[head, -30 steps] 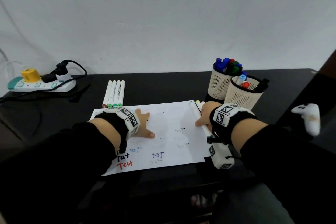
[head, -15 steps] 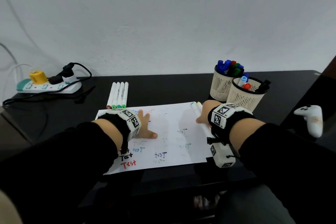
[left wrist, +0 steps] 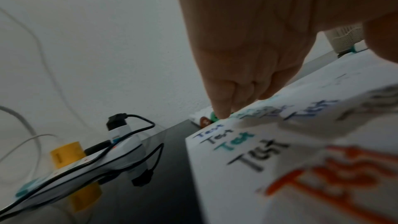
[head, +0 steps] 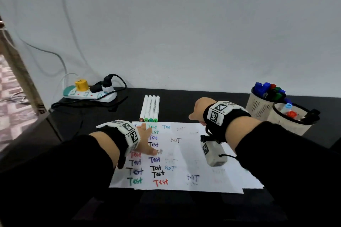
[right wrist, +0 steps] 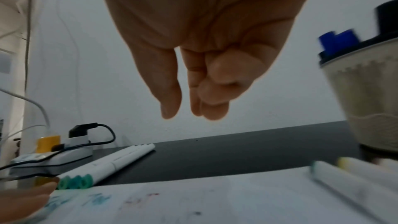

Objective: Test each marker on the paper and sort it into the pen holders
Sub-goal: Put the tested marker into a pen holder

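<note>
A: Where are the hands?

B: The left hand [head: 145, 140] lies flat on the paper [head: 184, 155], its fingers [left wrist: 221, 101] straight and pressing near the far left corner, thumb spread out over the written "Test" words. It holds nothing.

A: And the right?

B: The right hand [head: 200, 109] hangs in the air above the far right part of the paper, empty. In the right wrist view its fingers [right wrist: 170, 91] hang down loosely, close together, the thumb tucked against them.

A: The markers?

B: Four white markers [head: 150, 108] lie side by side on the black desk [head: 184, 105], just beyond the paper's far edge, their coloured caps, one brown and three green, pointing at the paper. The left fingertips are just beside those caps. Two more white markers [right wrist: 353, 176] lie at the right edge of the paper, seen only in the right wrist view, blurred.

A: The holders?

B: Two pale mesh pen holders stand at the far right of the desk, touching. The far holder [head: 258, 107] carries blue, red and green markers; the near holder [head: 284, 120] has a light blue, an orange-red and a black one.

A: Anything else?

B: A power strip [head: 88, 95] with plugs sits at the far left.
</note>
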Tool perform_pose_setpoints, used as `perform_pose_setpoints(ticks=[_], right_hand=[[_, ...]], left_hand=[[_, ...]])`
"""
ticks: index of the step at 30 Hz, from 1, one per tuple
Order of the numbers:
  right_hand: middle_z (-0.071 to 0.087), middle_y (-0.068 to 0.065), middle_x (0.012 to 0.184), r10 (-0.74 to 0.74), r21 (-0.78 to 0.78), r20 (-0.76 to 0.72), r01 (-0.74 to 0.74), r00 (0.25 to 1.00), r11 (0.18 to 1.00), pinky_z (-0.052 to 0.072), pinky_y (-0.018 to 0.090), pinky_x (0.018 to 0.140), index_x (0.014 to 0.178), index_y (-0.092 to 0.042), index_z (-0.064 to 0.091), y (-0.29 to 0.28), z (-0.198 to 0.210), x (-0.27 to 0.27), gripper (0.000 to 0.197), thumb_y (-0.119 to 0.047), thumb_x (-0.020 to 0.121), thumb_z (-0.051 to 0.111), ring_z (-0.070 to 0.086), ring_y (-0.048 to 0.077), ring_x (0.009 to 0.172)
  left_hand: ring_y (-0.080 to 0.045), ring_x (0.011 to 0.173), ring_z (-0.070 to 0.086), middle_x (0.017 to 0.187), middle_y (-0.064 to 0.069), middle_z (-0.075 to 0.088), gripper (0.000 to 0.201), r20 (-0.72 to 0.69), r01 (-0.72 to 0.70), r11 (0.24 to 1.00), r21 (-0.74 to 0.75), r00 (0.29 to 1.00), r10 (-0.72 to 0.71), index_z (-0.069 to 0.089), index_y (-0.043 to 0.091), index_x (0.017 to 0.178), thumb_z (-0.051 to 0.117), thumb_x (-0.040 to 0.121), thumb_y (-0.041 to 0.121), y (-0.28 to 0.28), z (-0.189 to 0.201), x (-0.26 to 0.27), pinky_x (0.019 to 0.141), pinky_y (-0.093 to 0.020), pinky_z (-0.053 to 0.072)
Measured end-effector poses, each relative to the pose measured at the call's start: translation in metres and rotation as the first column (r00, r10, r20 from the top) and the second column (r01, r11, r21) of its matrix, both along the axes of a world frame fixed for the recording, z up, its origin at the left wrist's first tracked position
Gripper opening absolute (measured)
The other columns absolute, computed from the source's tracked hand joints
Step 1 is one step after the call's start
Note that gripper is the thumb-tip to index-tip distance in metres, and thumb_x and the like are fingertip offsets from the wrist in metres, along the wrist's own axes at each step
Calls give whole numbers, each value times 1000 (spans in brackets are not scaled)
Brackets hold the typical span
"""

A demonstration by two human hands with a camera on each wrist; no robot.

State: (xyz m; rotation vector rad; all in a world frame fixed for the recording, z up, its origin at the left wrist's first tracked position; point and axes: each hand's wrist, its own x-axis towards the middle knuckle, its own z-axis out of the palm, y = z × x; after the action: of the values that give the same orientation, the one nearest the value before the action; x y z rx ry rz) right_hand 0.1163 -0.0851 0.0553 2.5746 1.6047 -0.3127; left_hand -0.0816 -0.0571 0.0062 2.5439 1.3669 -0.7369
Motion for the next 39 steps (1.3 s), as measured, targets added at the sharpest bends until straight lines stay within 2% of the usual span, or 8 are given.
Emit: perform_pose_setpoints(ticks=[3,9,16,18,21,27,32,39], right_hand=[[59,1,61,32,-9,-38,-33,999,999,52,30,73,58,-14,53,25,-9,-16,35,-38,82,62,65,25,72],[61,1,69,83,-21,-102,-85,991,996,53,31,78,67,-15,54,68,-26,-44,30,-38,84,63,67,23,80],[66,1,64,76,36,-155,-71,985,997,53,35,77,61,-16,60,112,-49,-56,34,-41,84,54,65,23,65],[67,3,76,70,15,-160,-69,985,998,52,38,84,66,-15,58,115,-49,-57,32,-38,87,54,65,24,75],[57,9,95,98,11,-252,-98,963,995,48,44,96,66,-19,46,115,-49,-58,29,-28,87,63,55,26,90],[67,6,86,44,-24,-92,-46,995,999,53,37,88,69,-15,55,112,-42,-64,20,-31,81,60,66,27,89],[69,8,78,-2,-20,-122,-1,993,1000,54,36,83,67,-13,60,114,-47,-57,19,-29,78,57,67,28,79],[71,11,88,-86,23,-255,95,963,995,55,40,87,70,-11,58,99,-45,-45,29,-40,77,63,69,30,87]], left_hand=[[-26,144,13,157,-11,-1,93,7,-37,999,-26,999,38,0,11,150,50,87,58,6,-2,-16,115,-38,18],[-25,145,5,157,-12,-7,96,37,-38,998,-42,999,40,1,12,150,54,84,58,20,-5,-30,115,-41,17],[-22,144,11,158,-8,-4,99,13,-11,999,-37,1000,11,0,11,150,54,83,60,29,-9,-32,113,-41,24],[-22,145,9,157,-8,-6,100,8,-4,1000,-29,1000,4,-1,10,150,54,83,60,28,-9,-31,113,-41,24],[-22,145,4,157,-9,-10,101,-2,-1,999,-35,1000,1,-6,10,150,52,84,60,29,-9,-31,114,-42,21],[-23,145,9,157,-10,-7,100,-9,2,1000,-25,1000,-2,-4,8,150,52,84,59,27,-8,-30,114,-42,24],[-24,144,12,157,-10,-7,99,-10,1,1000,-27,1000,-2,-3,8,150,51,84,60,26,-7,-30,113,-41,27],[-23,144,13,157,-10,-8,96,-11,-10,1000,-11,1000,10,-4,9,150,50,87,57,22,-4,-28,111,-39,26]])
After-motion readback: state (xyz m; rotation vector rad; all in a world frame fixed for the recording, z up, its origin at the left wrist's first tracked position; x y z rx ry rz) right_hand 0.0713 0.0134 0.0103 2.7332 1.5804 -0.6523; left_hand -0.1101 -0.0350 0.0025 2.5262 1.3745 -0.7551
